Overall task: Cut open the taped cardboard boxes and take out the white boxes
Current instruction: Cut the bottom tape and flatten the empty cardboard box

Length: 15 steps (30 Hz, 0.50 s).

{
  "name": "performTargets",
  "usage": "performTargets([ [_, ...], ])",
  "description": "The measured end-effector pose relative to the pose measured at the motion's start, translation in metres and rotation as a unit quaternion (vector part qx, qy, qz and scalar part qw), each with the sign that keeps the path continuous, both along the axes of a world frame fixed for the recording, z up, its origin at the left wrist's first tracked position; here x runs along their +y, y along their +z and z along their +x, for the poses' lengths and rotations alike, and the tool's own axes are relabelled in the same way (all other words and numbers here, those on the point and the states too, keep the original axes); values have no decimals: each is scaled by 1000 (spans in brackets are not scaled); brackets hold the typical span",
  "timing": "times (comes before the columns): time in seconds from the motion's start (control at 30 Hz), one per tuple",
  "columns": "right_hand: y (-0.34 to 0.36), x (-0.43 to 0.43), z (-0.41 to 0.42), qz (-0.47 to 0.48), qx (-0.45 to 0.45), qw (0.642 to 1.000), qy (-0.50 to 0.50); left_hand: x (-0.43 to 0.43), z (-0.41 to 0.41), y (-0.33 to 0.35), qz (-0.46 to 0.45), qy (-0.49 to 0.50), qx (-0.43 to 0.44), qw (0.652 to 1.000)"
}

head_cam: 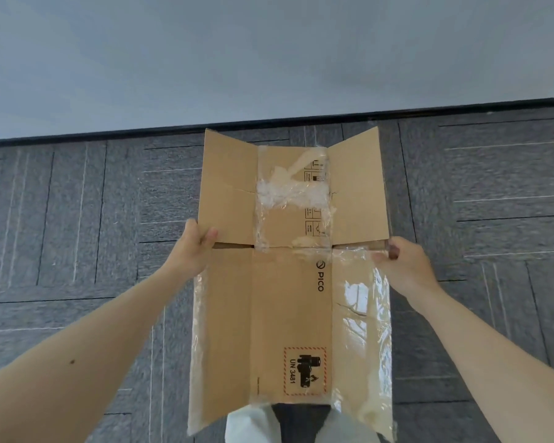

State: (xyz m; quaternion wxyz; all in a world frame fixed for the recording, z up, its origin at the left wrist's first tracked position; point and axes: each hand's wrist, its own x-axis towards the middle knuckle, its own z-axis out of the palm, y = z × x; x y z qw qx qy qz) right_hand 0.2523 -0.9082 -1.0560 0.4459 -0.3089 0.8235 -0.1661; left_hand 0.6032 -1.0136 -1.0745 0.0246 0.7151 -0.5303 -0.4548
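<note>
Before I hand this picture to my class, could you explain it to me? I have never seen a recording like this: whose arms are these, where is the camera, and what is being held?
There is no machine here: a person wears one wide-angle camera on the head, so you look forward and down along their bare arms. The left hand grips the left edge of a brown cardboard box, and the right hand pinches its right edge. The box is held up with its far flaps spread open; crumpled clear tape clings to it, and a red-bordered UN 3481 label sits near the bottom. Behind it lie grey carpet tiles and a pale wall.
</note>
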Motion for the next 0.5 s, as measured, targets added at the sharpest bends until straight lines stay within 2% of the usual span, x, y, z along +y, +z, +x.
performTargets([
  [0.37,-113,-102,-3,-14,25,1000,2,-89,-16,-107,-72,23,-50,996],
  [0.5,-133,-129,-8,-16,28,999,4,-111,-21,-121,-51,35,-31,998],
])
